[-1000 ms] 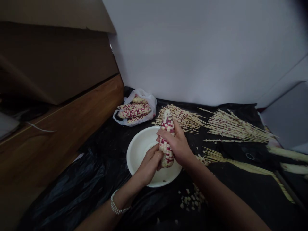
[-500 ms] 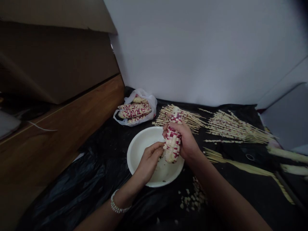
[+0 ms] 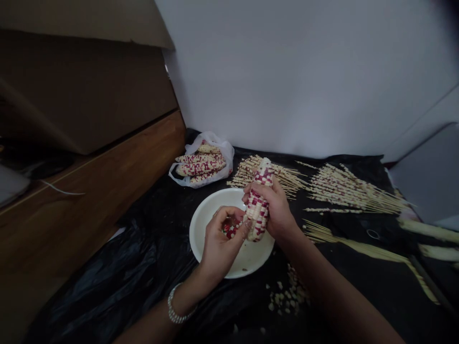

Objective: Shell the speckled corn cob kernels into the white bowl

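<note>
A corn cob (image 3: 256, 212) with cream and dark red kernels is tilted upright over a white basin (image 3: 196, 239). My right hand (image 3: 274, 205) wraps round its middle from the right. My left hand (image 3: 223, 241), with a beaded bracelet at the wrist, is at the cob's lower left side, thumb and curled fingers touching the kernels. Between those fingers, part of the basin's floor shows a red pattern and some kernels. Whether the left fingers pinch the cob or a loose kernel is too small to tell.
Several cobs (image 3: 201, 167) lie in a white plastic bag at the back. Skewers threaded with kernels (image 3: 344, 188) and bare sticks (image 3: 358, 246) are at the right. Loose kernels (image 3: 289, 296) lie on black plastic sheeting (image 3: 143, 277). A cardboard box (image 3: 89, 91) stands at the left.
My left hand has turned and its fingers have curled more, with the thumb now against the cob's lower part. The red pattern in the basin has come into view. My right hand keeps its hold.
</note>
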The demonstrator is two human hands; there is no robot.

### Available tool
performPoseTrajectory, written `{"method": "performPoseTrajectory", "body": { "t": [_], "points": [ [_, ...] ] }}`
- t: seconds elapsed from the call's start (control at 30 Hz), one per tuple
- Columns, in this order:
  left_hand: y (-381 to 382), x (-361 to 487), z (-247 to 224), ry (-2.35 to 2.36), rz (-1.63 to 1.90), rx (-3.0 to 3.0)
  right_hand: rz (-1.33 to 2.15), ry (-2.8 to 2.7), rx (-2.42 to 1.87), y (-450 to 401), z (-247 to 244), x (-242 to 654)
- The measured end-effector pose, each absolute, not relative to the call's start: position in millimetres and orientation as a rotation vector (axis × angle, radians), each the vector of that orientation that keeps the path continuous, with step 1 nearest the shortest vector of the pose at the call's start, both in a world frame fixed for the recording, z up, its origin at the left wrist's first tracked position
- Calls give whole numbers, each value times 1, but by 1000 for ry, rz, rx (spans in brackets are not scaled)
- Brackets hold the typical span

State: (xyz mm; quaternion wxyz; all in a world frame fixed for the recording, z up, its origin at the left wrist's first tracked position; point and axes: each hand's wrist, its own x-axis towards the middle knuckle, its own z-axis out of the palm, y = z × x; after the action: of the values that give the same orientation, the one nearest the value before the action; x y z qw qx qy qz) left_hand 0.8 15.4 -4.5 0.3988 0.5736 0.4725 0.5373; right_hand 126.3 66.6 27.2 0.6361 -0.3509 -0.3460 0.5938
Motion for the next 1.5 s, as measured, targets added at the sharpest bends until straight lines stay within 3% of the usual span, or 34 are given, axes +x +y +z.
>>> {"method": "performPoseTrajectory", "body": {
  "t": [0.23, 0.43, 0.67, 1.03, 1.2, 1.5],
  "points": [
    [16, -1, -2, 1273, 1376, 1568, 1228, -878, -900, 61, 29, 124],
    [19, 2, -3, 1106, 1236, 1202, 1022, -1032, -1012, 57, 26, 124],
    [18, -1, 0, 1326, 1351, 1615, 931, -1128, -1058, 55, 24, 122],
    [28, -2, -3, 970, 1095, 1008, 612, -1499, -847, 43, 33, 123],
    [39, -17, 7, 1000, 1041, 901, 696, -1357, -944, 50, 39, 133],
    [45, -36, 12, 1099, 851, 1425, 1309, -692, -739, 73, 50, 151]
  ]
}}
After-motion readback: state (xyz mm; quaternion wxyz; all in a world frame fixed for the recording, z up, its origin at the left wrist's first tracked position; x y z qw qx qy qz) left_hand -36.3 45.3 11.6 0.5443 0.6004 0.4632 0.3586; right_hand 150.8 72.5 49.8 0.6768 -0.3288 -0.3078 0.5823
